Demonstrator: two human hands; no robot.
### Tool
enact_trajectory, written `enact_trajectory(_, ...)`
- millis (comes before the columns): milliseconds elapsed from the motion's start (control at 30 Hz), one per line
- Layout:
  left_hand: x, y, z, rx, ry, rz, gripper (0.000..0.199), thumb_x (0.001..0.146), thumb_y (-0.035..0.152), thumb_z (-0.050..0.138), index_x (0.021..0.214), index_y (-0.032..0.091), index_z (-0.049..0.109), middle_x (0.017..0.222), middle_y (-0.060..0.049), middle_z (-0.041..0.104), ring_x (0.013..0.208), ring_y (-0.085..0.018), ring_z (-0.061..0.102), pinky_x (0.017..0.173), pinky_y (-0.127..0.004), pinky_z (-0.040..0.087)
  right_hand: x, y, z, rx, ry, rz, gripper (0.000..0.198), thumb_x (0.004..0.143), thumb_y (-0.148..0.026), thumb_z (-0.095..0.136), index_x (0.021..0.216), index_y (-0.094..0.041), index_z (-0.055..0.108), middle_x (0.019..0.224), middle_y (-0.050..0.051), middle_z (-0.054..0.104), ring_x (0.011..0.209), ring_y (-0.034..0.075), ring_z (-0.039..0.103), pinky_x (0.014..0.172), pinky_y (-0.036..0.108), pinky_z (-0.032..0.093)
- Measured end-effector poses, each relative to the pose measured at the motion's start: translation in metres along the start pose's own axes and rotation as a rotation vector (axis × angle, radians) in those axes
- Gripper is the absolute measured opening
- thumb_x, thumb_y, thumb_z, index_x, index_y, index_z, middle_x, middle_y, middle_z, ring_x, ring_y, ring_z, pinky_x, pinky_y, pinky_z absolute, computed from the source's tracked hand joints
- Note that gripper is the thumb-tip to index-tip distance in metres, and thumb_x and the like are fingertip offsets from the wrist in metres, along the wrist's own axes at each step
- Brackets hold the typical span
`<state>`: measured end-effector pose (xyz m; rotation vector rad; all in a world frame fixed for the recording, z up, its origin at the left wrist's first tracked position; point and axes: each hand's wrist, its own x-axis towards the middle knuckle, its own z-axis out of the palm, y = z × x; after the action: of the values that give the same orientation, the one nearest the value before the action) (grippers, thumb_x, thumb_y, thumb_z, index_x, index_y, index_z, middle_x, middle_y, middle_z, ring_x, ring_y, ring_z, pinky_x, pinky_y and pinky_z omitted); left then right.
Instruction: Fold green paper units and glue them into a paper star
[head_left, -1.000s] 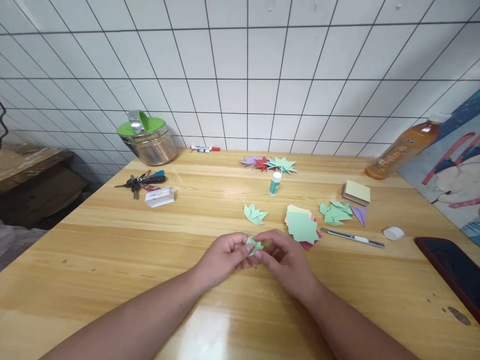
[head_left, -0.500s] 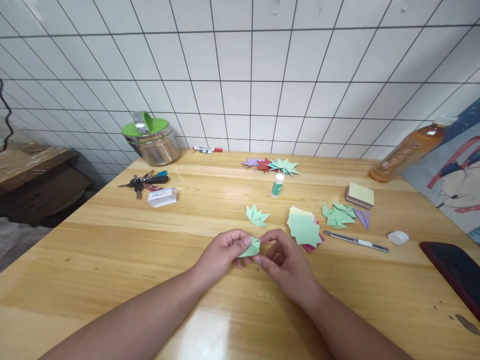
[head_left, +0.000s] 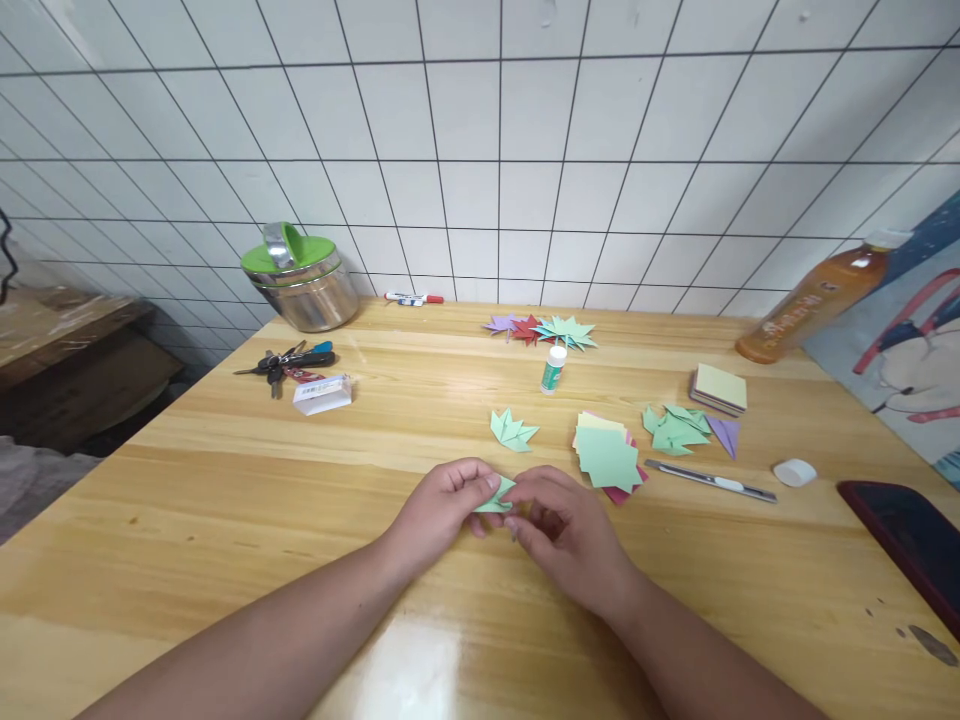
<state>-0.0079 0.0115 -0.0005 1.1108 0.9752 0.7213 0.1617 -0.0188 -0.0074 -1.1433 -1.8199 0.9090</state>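
Note:
My left hand (head_left: 450, 500) pinches a small folded piece of green paper (head_left: 496, 496) between thumb and fingers, just above the table. My right hand (head_left: 566, 530) is at the paper's right edge, its index finger pressing on the fold and its thumb close below; the fingers partly hide that edge. Just beyond my hands lies a green folded paper piece with pointed tips (head_left: 513, 431). To the right of it is a fanned stack of square paper sheets (head_left: 609, 458), green on top, with yellow and dark pink showing beneath.
Behind stand a glue stick (head_left: 553, 371) and pointed paper shapes (head_left: 566, 331). On the right are folded green pieces (head_left: 676, 431), a utility knife (head_left: 709, 480), a white cap (head_left: 795, 472), a note pad (head_left: 718, 388), a phone (head_left: 904, 540) and a bottle (head_left: 817, 305). Keys (head_left: 285, 362) and a pot (head_left: 304, 285) sit left.
My right index finger has moved left onto the paper's right edge, and the right hand has closed in on it. My left hand keeps its hold in about the same place.

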Motion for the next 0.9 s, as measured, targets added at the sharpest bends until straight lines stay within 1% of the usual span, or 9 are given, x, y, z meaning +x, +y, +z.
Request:
enact_trajectory(100,0.000,-0.001,0.001,0.021,-0.002,0.024,0.028,0.078,0.040,0.058,0.072,0.012,0.058,0.063,-0.004,0.063,0.059,-0.013,0.059,0.052,-0.021,0.042,0.001,0.002,0.000,-0.032,-0.007,0.015,0.021,0.075,-0.013,0.055,0.088,-0.025,0.065,0.088,0.002,0.059,0.058,0.009,0.050,0.050,0.021,0.040)
enact_trajectory(167,0.001,-0.003,0.003,0.050,0.005,0.043,0.028,0.079,0.039,0.057,0.075,0.012,0.058,0.064,-0.004,0.063,0.059,-0.012,0.058,0.052,-0.021,0.042,0.002,0.003,0.000,-0.017,0.021,0.046,0.018,0.074,-0.013,0.056,0.085,-0.024,0.065,0.087,0.002,0.059,0.058,0.009,0.050,0.049,0.021,0.039)
enact_trajectory(267,0.000,-0.007,0.006,0.071,0.025,0.064,0.027,0.080,0.039,0.057,0.084,0.013,0.058,0.068,-0.004,0.063,0.062,-0.013,0.058,0.053,-0.021,0.043,0.003,0.004,0.002,0.066,0.075,0.119,0.011,0.074,-0.017,0.058,0.082,-0.022,0.064,0.086,0.003,0.059,0.057,0.010,0.049,0.047,0.021,0.039)
enact_trajectory(367,-0.001,-0.011,0.007,0.086,0.008,0.088,0.028,0.081,0.038,0.056,0.094,0.014,0.057,0.073,-0.004,0.063,0.067,-0.013,0.058,0.058,-0.023,0.045,0.004,0.003,0.003,0.097,0.121,0.187,0.004,0.074,-0.022,0.059,0.074,-0.020,0.062,0.082,0.002,0.059,0.057,0.010,0.048,0.048,0.021,0.039)
enact_trajectory(500,-0.001,-0.015,0.005,0.111,-0.037,0.144,0.028,0.083,0.034,0.055,0.104,0.016,0.054,0.076,-0.002,0.062,0.069,-0.012,0.056,0.065,-0.025,0.047,0.005,0.004,0.003,0.143,0.144,0.253,0.009,0.074,-0.026,0.060,0.069,-0.019,0.060,0.076,0.002,0.058,0.058,0.011,0.050,0.051,0.022,0.041)
enact_trajectory(633,-0.001,-0.016,0.004,0.138,-0.039,0.174,0.028,0.083,0.033,0.055,0.105,0.016,0.055,0.076,-0.003,0.063,0.072,-0.013,0.057,0.068,-0.025,0.046,0.007,0.005,0.001,0.212,0.161,0.293,0.013,0.072,-0.028,0.062,0.065,-0.018,0.058,0.075,0.002,0.058,0.064,0.013,0.054,0.055,0.024,0.044)
enact_trajectory(800,-0.001,-0.014,0.005,0.126,-0.064,0.150,0.031,0.080,0.033,0.060,0.104,0.015,0.054,0.079,-0.004,0.065,0.071,-0.014,0.058,0.068,-0.026,0.045,0.008,0.004,0.001,0.157,0.177,0.303,0.015,0.071,-0.027,0.063,0.061,-0.018,0.057,0.071,0.002,0.057,0.062,0.013,0.052,0.053,0.024,0.043)
enact_trajectory(900,-0.001,-0.012,0.007,0.091,-0.065,0.129,0.034,0.077,0.032,0.062,0.106,0.015,0.054,0.074,-0.002,0.066,0.069,-0.014,0.058,0.068,-0.027,0.045,0.008,0.002,0.001,0.108,0.183,0.303,0.015,0.071,-0.028,0.063,0.062,-0.018,0.055,0.068,0.001,0.056,0.056,0.011,0.048,0.050,0.023,0.040)
